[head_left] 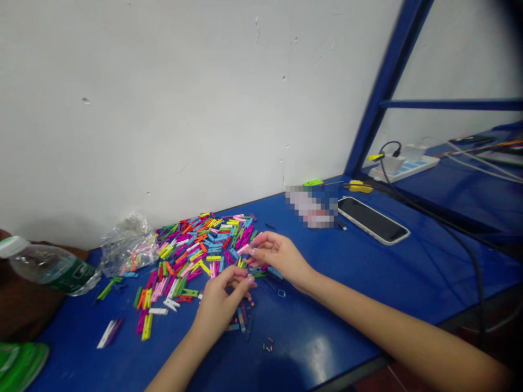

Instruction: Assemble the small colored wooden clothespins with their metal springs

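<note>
A heap of small coloured clothespins lies on the blue table against the wall. At the near right edge of the heap, my left hand is closed, thumb pressed to the fingers; what it holds, if anything, is too small to make out. My right hand is just beyond it, its fingers bent together in a pinch beside a pink clothespin. Whether it grips that pin I cannot tell. Loose wooden clothespin halves lie below my hands, with tiny metal bits nearer the front.
To the left are a clear plastic bag, a tilted water bottle and a green object. On the right lie a phone, a power strip and a black cable. A blue metal frame rises behind.
</note>
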Tool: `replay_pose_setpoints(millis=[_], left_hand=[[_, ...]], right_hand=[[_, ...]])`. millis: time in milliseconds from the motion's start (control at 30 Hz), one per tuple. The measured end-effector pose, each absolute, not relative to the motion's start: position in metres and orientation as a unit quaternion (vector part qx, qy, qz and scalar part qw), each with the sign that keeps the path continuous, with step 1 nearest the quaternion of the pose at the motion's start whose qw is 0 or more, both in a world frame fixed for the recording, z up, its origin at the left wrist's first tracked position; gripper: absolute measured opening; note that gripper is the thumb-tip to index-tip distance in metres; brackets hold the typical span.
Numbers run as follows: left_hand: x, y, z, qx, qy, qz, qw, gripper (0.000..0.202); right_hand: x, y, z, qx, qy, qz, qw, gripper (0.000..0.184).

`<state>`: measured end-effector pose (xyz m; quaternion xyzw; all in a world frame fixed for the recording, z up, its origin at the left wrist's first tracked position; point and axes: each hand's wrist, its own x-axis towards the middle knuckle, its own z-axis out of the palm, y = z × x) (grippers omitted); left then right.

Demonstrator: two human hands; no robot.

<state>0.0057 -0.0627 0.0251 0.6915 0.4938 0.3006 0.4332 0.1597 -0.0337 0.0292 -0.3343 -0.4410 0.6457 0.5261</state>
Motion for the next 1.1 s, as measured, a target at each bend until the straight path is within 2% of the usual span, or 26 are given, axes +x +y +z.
replay_pose_setpoints(millis=[333,500,600,1100], left_hand=[[0.0039,-0.0608,0.0216,0.685,0.512,0.326,0.403,0.016],[0.0035,-0.0600,0.0216,0.681,0.519,0.331,0.397,0.016],[0.0040,-0.0602,0.0218,0.682,0.512,0.333,0.403,0.017],[0.0043,-0.0604,0.0234,0.694,0.511,0.331,0.385,0.016]], right_hand=[[0.1603,-0.0323,0.0243,-0.337,-0.462,0.627,0.529,0.023],[0.1598,-0.0317,0.0216,-0.321,-0.471,0.618,0.541,0.033],[0.1595,-0.0318,0.0217,-0.339,-0.469,0.609,0.543,0.026],[0.1603,-0.0337,0.0232,-0.339,-0.523,0.585,0.520,0.021]])
